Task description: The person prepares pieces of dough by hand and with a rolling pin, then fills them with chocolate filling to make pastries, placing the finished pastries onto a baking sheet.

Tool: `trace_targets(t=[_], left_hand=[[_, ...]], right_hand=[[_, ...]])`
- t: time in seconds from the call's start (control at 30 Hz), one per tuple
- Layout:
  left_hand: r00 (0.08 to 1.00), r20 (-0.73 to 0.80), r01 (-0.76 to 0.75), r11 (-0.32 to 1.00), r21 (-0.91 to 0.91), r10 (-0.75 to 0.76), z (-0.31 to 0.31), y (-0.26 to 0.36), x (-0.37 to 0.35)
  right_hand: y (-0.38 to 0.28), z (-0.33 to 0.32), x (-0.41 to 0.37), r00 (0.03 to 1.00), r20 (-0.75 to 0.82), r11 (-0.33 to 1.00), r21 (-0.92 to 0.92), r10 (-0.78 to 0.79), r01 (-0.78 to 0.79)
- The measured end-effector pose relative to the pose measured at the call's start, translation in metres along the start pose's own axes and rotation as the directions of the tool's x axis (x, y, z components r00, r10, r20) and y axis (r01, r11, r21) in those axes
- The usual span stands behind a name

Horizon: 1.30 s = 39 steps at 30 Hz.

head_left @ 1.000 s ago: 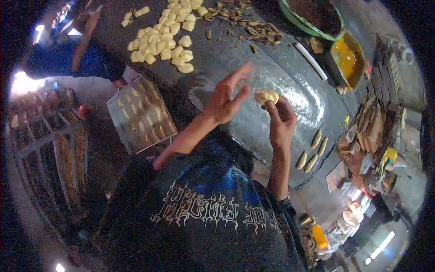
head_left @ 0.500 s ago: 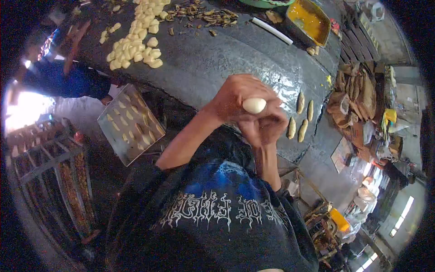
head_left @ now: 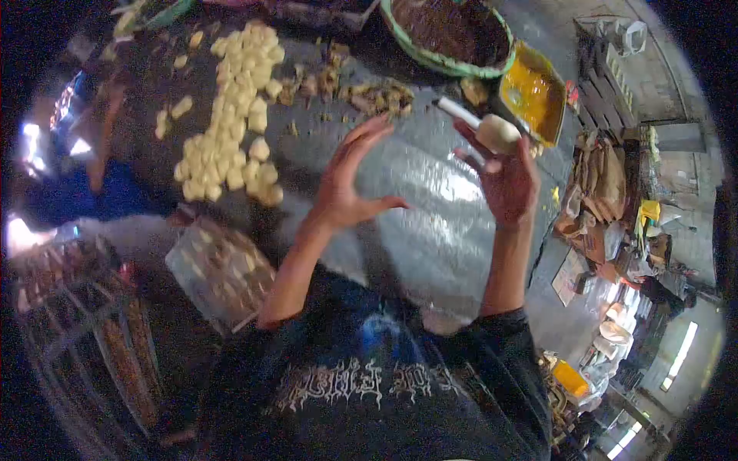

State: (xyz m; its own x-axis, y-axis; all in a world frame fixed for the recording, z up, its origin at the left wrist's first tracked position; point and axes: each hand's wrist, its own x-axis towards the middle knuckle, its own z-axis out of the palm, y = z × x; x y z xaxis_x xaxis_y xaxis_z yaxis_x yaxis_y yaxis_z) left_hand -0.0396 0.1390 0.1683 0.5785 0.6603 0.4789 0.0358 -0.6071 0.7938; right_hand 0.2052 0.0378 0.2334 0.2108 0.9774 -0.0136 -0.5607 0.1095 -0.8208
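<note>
Over the dark worktable, my left hand is spread with thumb and fingers apart and nothing between them. My right hand, further right, has its fingers curled up around a pale dough ball, which rests at the fingertips. Just behind that hand lies a white rod, partly hidden by the fingers. Many dough pieces form a long heap left of my left hand. Brown strips of filling are scattered beyond it.
A green-rimmed basket stands at the back, beside a container of yellow liquid. At the left, a tray of shaped dough sits below the table edge, near a metal rack and a person's blue clothing.
My hands were together around the dough ball; now they are apart, the left empty and the right holding it. The view has shifted, showing more of the basket.
</note>
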Motion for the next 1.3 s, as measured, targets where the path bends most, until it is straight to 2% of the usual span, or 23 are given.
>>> trace_targets(t=[0.03, 0.07, 0.1, 0.17, 0.2, 0.27, 0.3, 0.37, 0.4, 0.5, 0.57, 0.63, 0.7, 0.77, 0.8, 0.83, 0.9, 0.93, 1.0, 1.07, 1.13, 1.2, 1.3], left_hand=[[0.999, -0.002, 0.043, 0.999, 0.023, -0.043, -0.01, -0.025, 0.001], [0.995, 0.006, 0.101, 0.994, 0.039, -0.101, -0.022, -0.042, 0.006], [0.987, 0.014, 0.161, 0.985, 0.055, -0.162, -0.032, -0.058, 0.008], [0.949, 0.045, 0.31, 0.949, 0.047, -0.312, -0.045, -0.094, 0.006], [0.94, 0.07, 0.329, 0.942, 0.064, -0.334, -0.049, -0.111, 0.009], [0.912, 0.134, 0.377, 0.921, 0.1, -0.388, -0.056, -0.136, 0.012], [0.904, 0.158, 0.385, 0.917, 0.103, -0.397, -0.059, -0.146, 0.014], [0.887, 0.201, 0.403, 0.909, 0.106, -0.417, -0.061, -0.163, 0.02], [0.874, 0.211, 0.433, 0.899, 0.074, -0.438, -0.06, -0.167, 0.022], [0.846, 0.242, 0.489, 0.872, 0.005, -0.476, -0.059, -0.18, 0.031], [0.843, 0.263, 0.489, 0.872, -0.014, -0.469, -0.058, -0.183, 0.034], [0.799, 0.288, 0.561, 0.827, -0.043, -0.528, -0.053, -0.187, 0.037], [0.782, 0.297, 0.592, 0.802, -0.078, -0.548, -0.046, -0.191, 0.038], [0.796, 0.289, 0.581, 0.806, -0.112, -0.533, -0.043, -0.194, 0.034], [0.79, 0.292, 0.59, 0.799, -0.119, -0.539, -0.043, -0.191, 0.033], [0.785, 0.294, 0.597, 0.792, -0.124, -0.546, -0.042, -0.187, 0.033], [0.794, 0.277, 0.595, 0.785, -0.172, -0.542, -0.038, -0.178, 0.034], [0.805, 0.262, 0.586, 0.781, -0.216, -0.532, -0.034, -0.172, 0.034], [0.828, 0.217, 0.56, 0.736, -0.38, -0.517, -0.02, -0.153, 0.038], [0.842, 0.158, 0.497, 0.627, -0.601, -0.516, 0.001, -0.126, 0.043], [0.685, 0.277, 0.613, 0.327, -0.72, -0.674, 0.012, -0.112, 0.033], [0.598, 0.349, 0.643, 0.172, -0.746, -0.722, 0.011, -0.092, 0.02], [0.584, 0.333, 0.653, 0.186, -0.734, -0.74, -0.002, -0.04, 0.006]], right_hand=[[-0.007, -0.013, 0.038, 0.994, -0.104, 0.986, -0.169, -0.027, 0.009], [-0.017, -0.017, 0.076, 0.986, -0.073, 0.679, -0.733, -0.15, 0.049], [-0.026, -0.022, 0.115, 0.973, 0.011, 0.093, -0.995, -0.231, 0.033], [-0.026, -0.076, 0.197, 0.938, -0.339, 0.632, -0.743, -0.074, -0.219], [-0.022, -0.078, 0.229, 0.968, -0.17, 0.437, -0.896, -0.187, -0.073], [-0.012, -0.099, 0.29, 0.983, -0.18, -0.007, -0.984, 0.033, -0.18], [0.002, -0.117, 0.314, 0.992, -0.079, -0.233, -0.971, 0.101, -0.053], [0.038, -0.169, 0.343, 0.947, 0.053, -0.515, -0.829, 0.317, 0.219], [0.057, -0.197, 0.352, 0.892, 0.089, -0.565, -0.745, 0.443, 0.355], [0.056, -0.201, 0.36, 0.781, -0.019, -0.444, -0.831, 0.624, 0.335], [0.067, -0.26, 0.367, 0.708, -0.033, -0.254, -0.945, 0.705, 0.208], [0.028, -0.186, 0.36, 0.689, 0.177, -0.012, -0.965, 0.703, 0.261], [0.016, -0.152, 0.342, 0.787, 0.123, 0.247, -0.968, 0.605, -0.038], [0.018, -0.144, 0.324, 0.81, -0.274, 0.54, -0.629, 0.519, -0.559], [0.012, -0.112, 0.312, 0.801, -0.361, 0.742, -0.322, 0.478, -0.588], [0.012, -0.111, 0.304, 0.846, -0.235, 0.834, -0.179, 0.479, -0.522], [0.009, -0.112, 0.288, 0.917, 0.014, 0.905, 0.152, 0.399, -0.396], [0.007, -0.096, 0.272, 0.918, 0.139, 0.847, 0.354, 0.371, -0.396], [0.023, -0.047, 0.227, 0.97, -0.049, 0.84, 0.512, 0.239, -0.181], [0.045, -0.004, 0.175, 0.983, -0.078, 0.799, 0.594, 0.167, -0.089], [0.072, 0.024, 0.13, 0.984, 0.138, 0.792, 0.586, 0.11, -0.17], [0.105, 0.043, 0.088, 0.974, 0.204, 0.862, 0.471, 0.099, -0.186], [0.137, 0.057, 0.018, 0.989, -0.03, 0.972, 0.19, 0.147, -0.139]])
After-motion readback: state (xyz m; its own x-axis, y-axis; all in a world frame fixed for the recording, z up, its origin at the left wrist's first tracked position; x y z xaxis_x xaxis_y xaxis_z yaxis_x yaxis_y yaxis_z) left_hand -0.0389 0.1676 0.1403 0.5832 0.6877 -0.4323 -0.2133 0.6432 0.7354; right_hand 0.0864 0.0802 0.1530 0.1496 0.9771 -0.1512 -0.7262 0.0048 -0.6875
